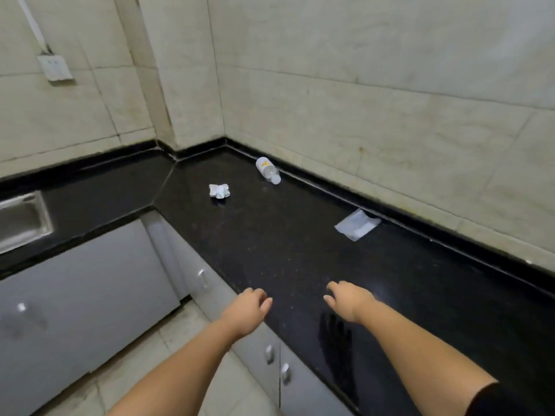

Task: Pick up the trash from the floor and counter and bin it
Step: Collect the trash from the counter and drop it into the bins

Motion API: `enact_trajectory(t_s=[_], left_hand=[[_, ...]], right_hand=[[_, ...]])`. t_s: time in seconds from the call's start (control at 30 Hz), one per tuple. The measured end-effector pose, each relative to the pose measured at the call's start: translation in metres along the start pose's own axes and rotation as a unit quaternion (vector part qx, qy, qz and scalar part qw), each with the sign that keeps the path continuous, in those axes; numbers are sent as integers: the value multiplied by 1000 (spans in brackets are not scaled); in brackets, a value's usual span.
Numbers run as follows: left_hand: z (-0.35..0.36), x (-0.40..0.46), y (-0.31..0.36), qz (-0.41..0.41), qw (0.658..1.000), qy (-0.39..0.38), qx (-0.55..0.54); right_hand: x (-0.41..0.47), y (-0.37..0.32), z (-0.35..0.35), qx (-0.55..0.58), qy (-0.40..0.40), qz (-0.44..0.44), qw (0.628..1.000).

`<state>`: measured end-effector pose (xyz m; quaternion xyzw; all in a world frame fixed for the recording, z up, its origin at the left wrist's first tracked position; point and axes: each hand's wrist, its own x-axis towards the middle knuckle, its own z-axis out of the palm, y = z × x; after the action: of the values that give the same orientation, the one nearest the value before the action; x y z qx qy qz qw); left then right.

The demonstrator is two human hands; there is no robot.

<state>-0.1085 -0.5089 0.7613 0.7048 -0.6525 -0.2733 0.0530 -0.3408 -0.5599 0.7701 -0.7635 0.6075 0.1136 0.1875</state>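
**Both hands empty over the counter, three bits of trash ahead**

The black counter (pixel 285 250) runs along the tiled wall and turns at a corner. On it, nearest that corner, lies a crumpled wrapper (pixel 219 191). Just beyond it, against the counter's back edge, a plastic bottle (pixel 268 170) lies on its side. Further along the same back edge, closer to the person, a flat white packet (pixel 357 225) leans on the raised lip. The left hand (pixel 249 307) hangs over the counter's front edge, fingers loosely spread, holding nothing. The right hand (pixel 350 300) hovers above the counter top, fingers likewise apart and empty. Both are well short of the trash.
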Motion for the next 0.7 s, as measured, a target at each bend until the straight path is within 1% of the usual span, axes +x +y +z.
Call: enact_trajectory(t_s=[0.1,0.2,0.27,0.37,0.43,0.53,0.63,0.7], left_hand=[[-11,55,13,53,997,-34,48],[-9,101,29,85,993,-56,65],[-3,130,40,100,989,-58,91],[7,164,51,120,981,-37,145],[12,181,50,123,977,-45,168],[19,193,39,137,963,-76,218],[20,193,31,167,956,-49,235],[20,198,26,163,955,-50,244]], right_hand=[[26,16,-9,40,13,57,998],[55,34,-20,59,34,99,993],[80,46,-29,66,54,111,990],[127,65,-47,80,89,128,985],[159,77,-57,94,105,145,979],[195,90,-61,97,100,157,978],[219,99,-55,71,76,169,980],[228,103,-51,36,65,176,982]])
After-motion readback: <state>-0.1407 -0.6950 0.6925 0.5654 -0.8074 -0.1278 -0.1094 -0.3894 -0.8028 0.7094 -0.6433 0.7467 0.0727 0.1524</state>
